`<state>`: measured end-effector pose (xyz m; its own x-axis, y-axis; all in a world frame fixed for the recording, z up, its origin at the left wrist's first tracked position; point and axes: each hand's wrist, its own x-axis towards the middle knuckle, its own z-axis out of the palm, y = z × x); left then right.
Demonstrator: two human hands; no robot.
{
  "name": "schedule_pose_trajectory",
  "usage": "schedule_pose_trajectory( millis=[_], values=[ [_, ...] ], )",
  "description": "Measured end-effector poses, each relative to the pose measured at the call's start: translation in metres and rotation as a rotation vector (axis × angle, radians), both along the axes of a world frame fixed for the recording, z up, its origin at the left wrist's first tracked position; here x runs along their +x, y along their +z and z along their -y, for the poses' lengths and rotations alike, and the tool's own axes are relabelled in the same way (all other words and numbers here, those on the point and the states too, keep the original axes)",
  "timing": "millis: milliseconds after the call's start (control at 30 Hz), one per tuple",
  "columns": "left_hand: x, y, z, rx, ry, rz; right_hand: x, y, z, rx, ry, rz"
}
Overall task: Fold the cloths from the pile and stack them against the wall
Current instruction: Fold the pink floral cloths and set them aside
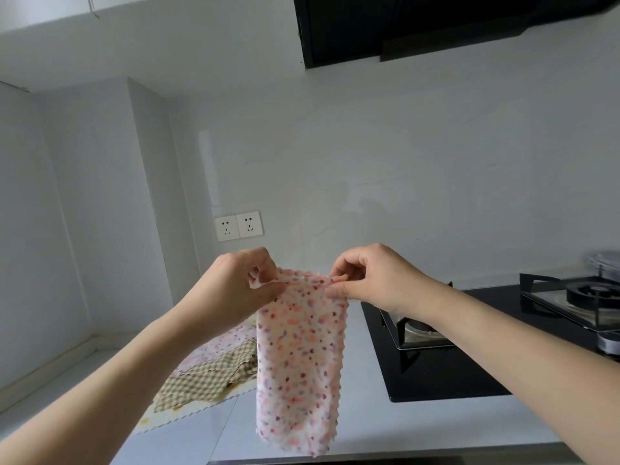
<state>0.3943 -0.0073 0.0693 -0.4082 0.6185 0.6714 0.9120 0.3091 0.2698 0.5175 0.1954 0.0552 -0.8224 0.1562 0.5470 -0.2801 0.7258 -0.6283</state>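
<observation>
I see the pale wall [402, 156] filling most of the view, with a dark range hood [436, 25] mounted high on it to the right and a double socket [238, 225] low on it, just above the hands. Below the wall runs the grey bench [362, 421], and set into it on the right is a black hob [436, 370] with metal pan supports over its burners; a round metal thing shows at the right edge behind the hob, too cut off for me to tell what it is. On the bench to the left lies the pile [214, 367] of cloths, loose and unfolded: a green checked cloth [201, 380] lies on top of flowery ones, with a pale scalloped edge showing at the near side. In the middle I hold up the flowery cloth [298, 357], white with pink and purple specks and a zigzag edge; it hangs doubled lengthwise in the air, clear of the bench, between the pile and the hob. My left hand [235, 286] pinches its top left corner between thumb and fingers, and my right hand [372, 280] pinches the top right corner the same way, the two hands near each other at the same height.
</observation>
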Motion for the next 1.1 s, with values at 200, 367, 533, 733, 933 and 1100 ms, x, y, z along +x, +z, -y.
schedule_pose_trajectory(
  millis=[200, 367, 533, 733, 933, 1100],
  values=[
    [-0.003, 0.003, -0.001, -0.032, -0.014, 0.027, -0.008, 0.000, -0.001, 0.033, -0.035, -0.004],
    [-0.018, -0.001, -0.007, -0.110, 0.024, 0.074, -0.021, -0.003, -0.010, -0.002, 0.016, 0.038],
    [-0.045, -0.009, -0.022, -0.215, -0.085, 0.324, -0.052, -0.014, -0.032, -0.238, 0.110, 0.127],
    [-0.105, -0.042, -0.073, -0.251, -0.011, 0.322, -0.098, -0.027, -0.062, -0.085, -0.028, 0.164],
    [-0.142, -0.043, -0.114, 0.020, 0.085, 0.132, -0.141, -0.025, -0.091, 0.122, -0.194, -0.008],
    [-0.132, -0.044, -0.104, 0.033, 0.109, -0.068, -0.143, -0.033, -0.097, 0.145, -0.151, -0.094]
  ],
)
